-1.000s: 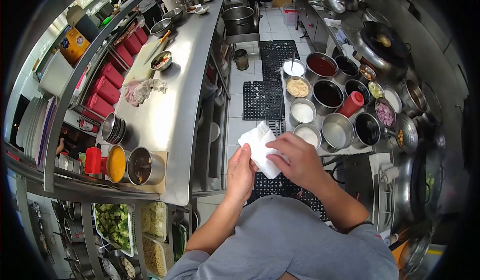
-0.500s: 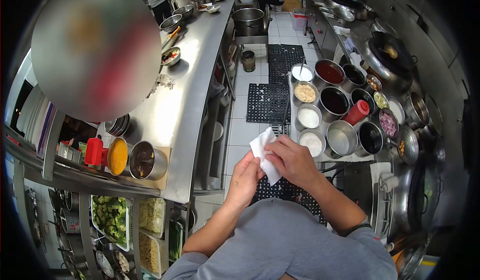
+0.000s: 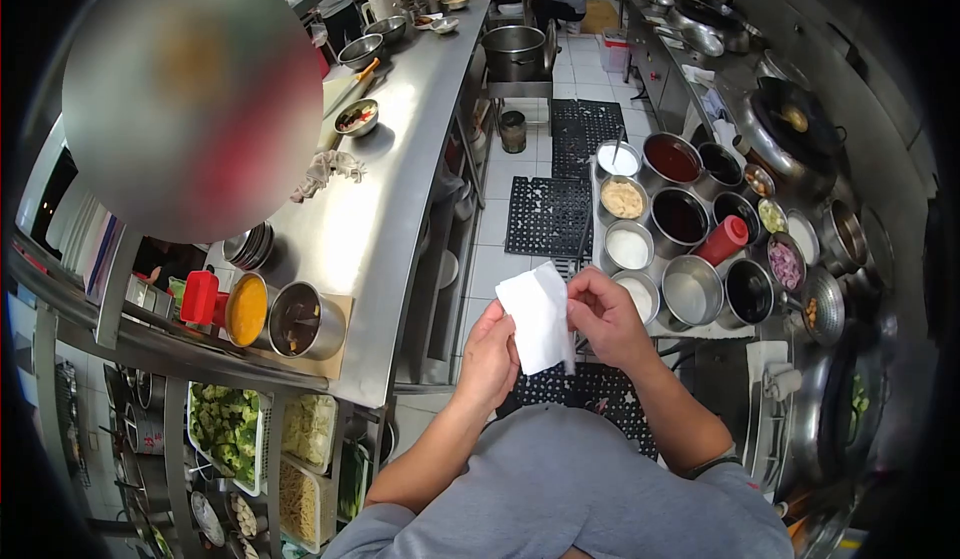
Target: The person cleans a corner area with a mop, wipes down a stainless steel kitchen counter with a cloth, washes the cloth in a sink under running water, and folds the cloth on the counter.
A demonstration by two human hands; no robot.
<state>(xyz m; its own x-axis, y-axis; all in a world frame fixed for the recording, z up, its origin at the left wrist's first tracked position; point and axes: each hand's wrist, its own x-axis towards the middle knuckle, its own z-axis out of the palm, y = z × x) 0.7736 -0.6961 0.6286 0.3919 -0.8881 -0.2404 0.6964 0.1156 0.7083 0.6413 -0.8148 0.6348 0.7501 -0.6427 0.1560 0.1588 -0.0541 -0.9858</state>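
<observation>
A white paper napkin (image 3: 537,319), partly unfolded, is held up in front of my body above the floor. My left hand (image 3: 490,357) pinches its left edge, thumb on the near face. At the opposite edge my right hand (image 3: 608,317) has its thumb and forefinger closed on the paper. A loose corner hangs down below the right fingers. Just beyond my right hand stands a metal pot of white powder or grains (image 3: 637,297), apart from the fingers.
Sauce and seasoning pots surround a red squeeze bottle (image 3: 722,240) on the right. A steel counter (image 3: 375,219) runs along the left, carrying a pot of yellow liquid (image 3: 247,311). Broccoli (image 3: 224,429) sits in a basket below. Black mats (image 3: 548,216) cover the aisle floor. People are at the far end.
The napkin has been opened wider and shows a broader face. My right hand has moved slightly right, away from my left hand. The view has shifted a little.
</observation>
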